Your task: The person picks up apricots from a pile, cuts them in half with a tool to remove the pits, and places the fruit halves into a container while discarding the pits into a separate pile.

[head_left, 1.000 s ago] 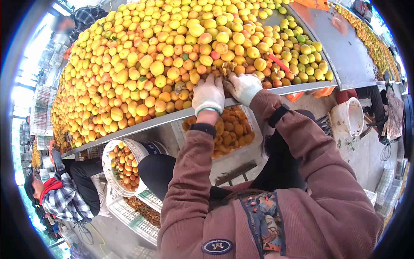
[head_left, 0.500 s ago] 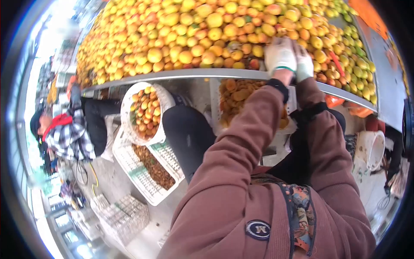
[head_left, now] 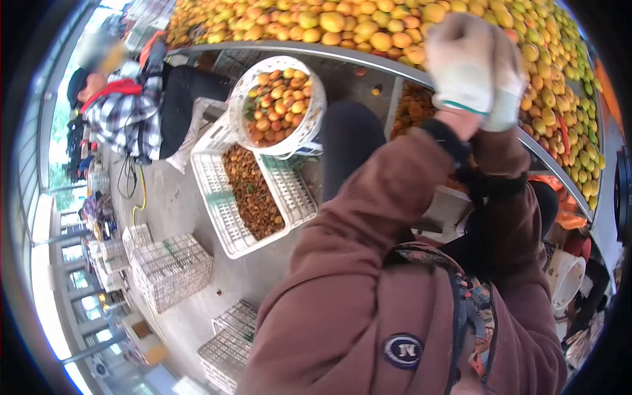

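- Fingers (head_left: 471, 36) of the gloved left hand (head_left: 461, 66) curl over the table's edge, and the right hand (head_left: 508, 89) is pressed close beside it. Seen from the back, I cannot tell whether either grips anything.
- The apricots (head_left: 368, 26) lie heaped on the metal table (head_left: 316, 49), right by both hands.
- They look light, soft and easily bruised, so probably best cupped around the sides, not pinched.
- A white bucket (head_left: 309, 131) of fruit stands below.

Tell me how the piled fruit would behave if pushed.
Fruit is round and heaped several deep, so it would likely roll and slide. The table has a metal edge, which might hold strays back.
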Demonstrator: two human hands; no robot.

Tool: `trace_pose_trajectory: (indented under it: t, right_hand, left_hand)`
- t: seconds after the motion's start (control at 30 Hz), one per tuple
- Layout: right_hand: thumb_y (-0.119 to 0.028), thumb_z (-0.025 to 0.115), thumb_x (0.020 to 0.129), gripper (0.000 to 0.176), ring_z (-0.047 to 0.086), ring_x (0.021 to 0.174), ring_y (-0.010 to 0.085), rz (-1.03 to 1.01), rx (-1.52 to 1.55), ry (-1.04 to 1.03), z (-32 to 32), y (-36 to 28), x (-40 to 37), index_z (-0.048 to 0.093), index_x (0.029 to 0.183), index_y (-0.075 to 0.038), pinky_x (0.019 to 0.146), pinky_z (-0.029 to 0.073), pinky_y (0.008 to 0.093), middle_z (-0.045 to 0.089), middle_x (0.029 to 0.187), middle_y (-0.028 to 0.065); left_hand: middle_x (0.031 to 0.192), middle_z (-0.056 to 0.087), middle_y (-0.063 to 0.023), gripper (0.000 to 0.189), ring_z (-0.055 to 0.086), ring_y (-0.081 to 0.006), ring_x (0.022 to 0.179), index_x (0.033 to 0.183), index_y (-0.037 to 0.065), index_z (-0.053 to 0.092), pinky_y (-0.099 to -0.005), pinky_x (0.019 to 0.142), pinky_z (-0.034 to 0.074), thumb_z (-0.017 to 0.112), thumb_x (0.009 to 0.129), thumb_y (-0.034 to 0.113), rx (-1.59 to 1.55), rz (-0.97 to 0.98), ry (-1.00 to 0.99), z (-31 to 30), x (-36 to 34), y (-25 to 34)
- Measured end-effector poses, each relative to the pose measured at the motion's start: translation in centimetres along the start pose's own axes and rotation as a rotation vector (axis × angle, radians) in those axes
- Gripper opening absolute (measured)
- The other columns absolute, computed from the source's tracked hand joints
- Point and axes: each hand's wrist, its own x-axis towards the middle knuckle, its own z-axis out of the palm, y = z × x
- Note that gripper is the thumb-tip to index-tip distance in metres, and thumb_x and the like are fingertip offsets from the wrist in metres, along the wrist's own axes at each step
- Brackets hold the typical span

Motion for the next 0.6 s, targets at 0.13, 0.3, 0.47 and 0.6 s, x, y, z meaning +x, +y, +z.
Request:
trace_pose_trajectory:
  t: [0.13,0.3,0.47,0.6]
  right_hand:
    - [-0.003,0.05,0.087,0.026,0.064,0.097,0.0241,0.109,0.722,0.01,5.8,-18.5,0.7,0.061,0.111,-0.004,0.082,0.054,0.032,0.063,0.106,0.0113]
    - [-0.039,0.058,0.091,0.032,0.065,0.094,0.0365,0.714,1.329,-0.473,5.5,-40.4,-3.9,0.067,0.102,-0.011,0.084,0.051,0.0396,0.069,0.097,0.0188]
    - [-0.039,0.059,0.094,0.043,0.062,0.11,0.0267,0.354,1.193,-1.069,9.1,-47.3,-13.5,0.058,0.126,-0.01,0.096,0.047,0.033,0.066,0.114,0.0157]
    - [-0.029,0.057,0.096,0.034,0.064,0.097,0.0206,0.748,1.31,-1.142,7.2,-41.0,-10.0,0.062,0.118,-0.004,0.09,0.05,0.0307,0.067,0.109,0.0127]
  left_hand:
    - [0.09,0.065,-0.0177,0.021,0.065,-0.0348,0.083,0.101,0.002,0.064,-0.0401,0.071,0.054,0.059,0.084,0.015,1.019,0.654,0.101,-18.1,2.0,6.3]
    - [0.098,0.069,-0.008,0.029,0.065,-0.0173,0.085,0.106,0.002,0.064,-0.0309,0.076,0.053,0.059,0.094,0.027,0.56,-0.032,0.544,-39.0,-2.8,12.3]
    - [0.097,0.067,-0.008,0.051,0.064,-0.0161,0.083,0.111,0.002,0.062,-0.0265,0.072,0.051,0.049,0.097,0.049,0.034,-0.517,0.662,-49.3,-11.3,14.6]
    - [0.147,0.037,-0.0108,0.074,0.034,-0.0311,0.134,0.146,0.021,0.041,-0.055,0.109,0.02,0.04,0.09,0.069,0.363,-0.617,0.873,-57.6,-16.4,13.4]
